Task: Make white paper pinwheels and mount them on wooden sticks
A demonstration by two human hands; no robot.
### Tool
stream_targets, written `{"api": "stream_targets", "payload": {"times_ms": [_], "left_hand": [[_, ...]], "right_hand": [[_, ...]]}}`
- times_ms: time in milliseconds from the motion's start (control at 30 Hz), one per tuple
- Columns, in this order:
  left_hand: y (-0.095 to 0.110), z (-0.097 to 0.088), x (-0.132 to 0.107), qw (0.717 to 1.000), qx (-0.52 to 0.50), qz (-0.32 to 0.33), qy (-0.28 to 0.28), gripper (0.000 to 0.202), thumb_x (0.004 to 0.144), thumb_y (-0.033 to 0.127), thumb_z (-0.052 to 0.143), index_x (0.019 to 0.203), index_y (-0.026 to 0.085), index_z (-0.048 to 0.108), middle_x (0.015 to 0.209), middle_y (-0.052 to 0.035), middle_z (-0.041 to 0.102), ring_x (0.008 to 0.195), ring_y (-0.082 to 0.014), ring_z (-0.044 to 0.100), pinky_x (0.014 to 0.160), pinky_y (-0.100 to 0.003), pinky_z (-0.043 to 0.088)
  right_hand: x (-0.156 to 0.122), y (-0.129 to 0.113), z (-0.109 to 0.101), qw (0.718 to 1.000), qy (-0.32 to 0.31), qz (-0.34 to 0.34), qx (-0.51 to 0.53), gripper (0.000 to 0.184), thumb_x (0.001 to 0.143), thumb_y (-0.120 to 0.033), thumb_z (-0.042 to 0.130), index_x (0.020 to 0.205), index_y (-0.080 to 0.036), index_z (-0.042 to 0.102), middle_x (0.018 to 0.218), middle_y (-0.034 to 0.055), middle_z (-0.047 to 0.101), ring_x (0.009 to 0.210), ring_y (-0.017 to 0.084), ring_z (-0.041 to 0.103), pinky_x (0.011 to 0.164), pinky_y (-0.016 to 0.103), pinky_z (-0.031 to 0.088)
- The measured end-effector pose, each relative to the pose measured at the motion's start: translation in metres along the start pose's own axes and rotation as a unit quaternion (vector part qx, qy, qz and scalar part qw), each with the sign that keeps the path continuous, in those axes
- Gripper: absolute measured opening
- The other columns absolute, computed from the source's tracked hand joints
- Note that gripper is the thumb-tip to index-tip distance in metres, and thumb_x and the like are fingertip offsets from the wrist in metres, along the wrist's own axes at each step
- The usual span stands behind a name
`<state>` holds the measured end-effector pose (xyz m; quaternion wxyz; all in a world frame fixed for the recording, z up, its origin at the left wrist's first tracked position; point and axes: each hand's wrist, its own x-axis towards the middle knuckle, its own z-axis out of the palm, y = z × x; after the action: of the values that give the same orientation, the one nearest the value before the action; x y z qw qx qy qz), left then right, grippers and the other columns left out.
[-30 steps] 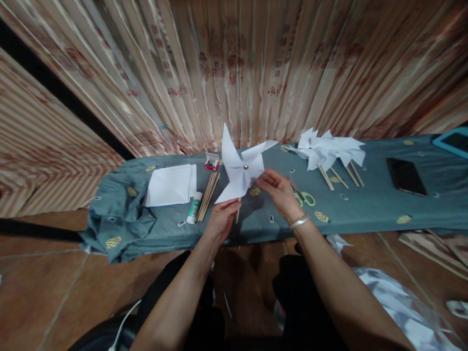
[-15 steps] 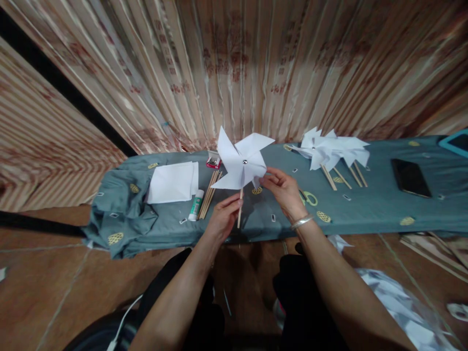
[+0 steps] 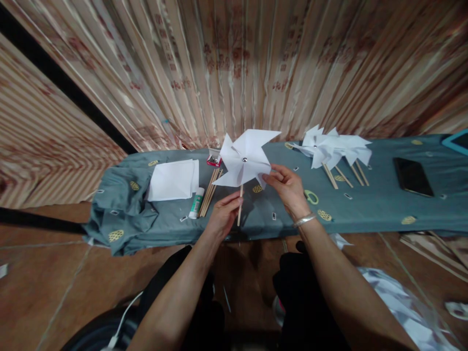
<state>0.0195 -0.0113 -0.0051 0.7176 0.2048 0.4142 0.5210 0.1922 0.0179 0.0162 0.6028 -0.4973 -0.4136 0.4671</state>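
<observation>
A white paper pinwheel (image 3: 245, 157) with a metal pin at its centre stands upright on a thin wooden stick (image 3: 240, 209). My left hand (image 3: 224, 214) is closed around the lower part of that stick. My right hand (image 3: 287, 187), a silver bangle on its wrist, pinches the lower right blade of the pinwheel. Both hands hover over the front half of a low table under a grey-blue cloth (image 3: 365, 209).
Left of my hands lie a bundle of wooden sticks (image 3: 210, 191), a glue stick (image 3: 196, 203), a stack of white paper (image 3: 172, 180) and a small red box (image 3: 212, 160). Finished pinwheels (image 3: 334, 151), green-handled scissors (image 3: 310, 197) and a black phone (image 3: 413, 176) lie right. A curtain hangs behind.
The pinwheel's blades have turned clockwise under my right hand. My left hand has kept its hold on the stick, and the view has shifted slightly.
</observation>
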Motion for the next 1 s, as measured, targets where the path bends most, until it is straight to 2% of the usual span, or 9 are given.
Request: {"api": "stream_targets", "payload": {"times_ms": [200, 467, 700, 1000], "left_hand": [[-0.001, -0.002, 0.001, 1.0, 0.003, 0.001, -0.007, 0.036, 0.043, 0.018, 0.091, 0.076, 0.015, 0.076, 0.075, -0.0038, 0.075, 0.07, -0.014, 0.065, 0.079, -0.031, 0.048], [-0.002, 0.0, 0.002, 1.0, -0.011, 0.004, -0.008, 0.042, 0.036, 0.02, 0.093, 0.074, 0.014, 0.076, 0.072, -0.0027, 0.075, 0.067, -0.0109, 0.064, 0.077, -0.027, 0.048], [-0.003, -0.003, 0.003, 1.0, -0.01, 0.01, -0.014, 0.039, 0.037, 0.015, 0.091, 0.073, 0.016, 0.076, 0.073, -0.0009, 0.075, 0.069, -0.0107, 0.064, 0.077, -0.027, 0.047], [-0.007, -0.008, 0.006, 0.999, 0.003, 0.025, -0.038, 0.036, 0.046, 0.013, 0.088, 0.08, 0.015, 0.076, 0.075, -0.0017, 0.073, 0.071, -0.0124, 0.064, 0.081, -0.03, 0.045]], "right_hand": [[0.0, 0.0, -0.003, 1.0, 0.024, -0.01, -0.015, 0.046, 0.058, -0.039, 0.083, 0.098, -0.023, 0.066, 0.077, -0.0024, 0.073, 0.073, 0.016, 0.068, 0.075, 0.033, 0.053], [-0.001, 0.001, 0.0, 1.0, 0.008, 0.0, -0.003, 0.047, 0.055, -0.036, 0.085, 0.096, -0.021, 0.067, 0.07, -0.004, 0.072, 0.065, 0.013, 0.064, 0.068, 0.029, 0.051], [-0.005, -0.002, 0.004, 1.0, 0.004, 0.021, 0.016, 0.048, 0.051, -0.033, 0.088, 0.093, -0.02, 0.068, 0.065, -0.0059, 0.07, 0.061, 0.011, 0.063, 0.067, 0.027, 0.05], [-0.012, -0.001, 0.009, 0.999, -0.016, 0.048, 0.02, 0.05, 0.051, -0.034, 0.088, 0.094, -0.019, 0.068, 0.066, -0.0042, 0.07, 0.062, 0.011, 0.061, 0.065, 0.027, 0.049]]}}
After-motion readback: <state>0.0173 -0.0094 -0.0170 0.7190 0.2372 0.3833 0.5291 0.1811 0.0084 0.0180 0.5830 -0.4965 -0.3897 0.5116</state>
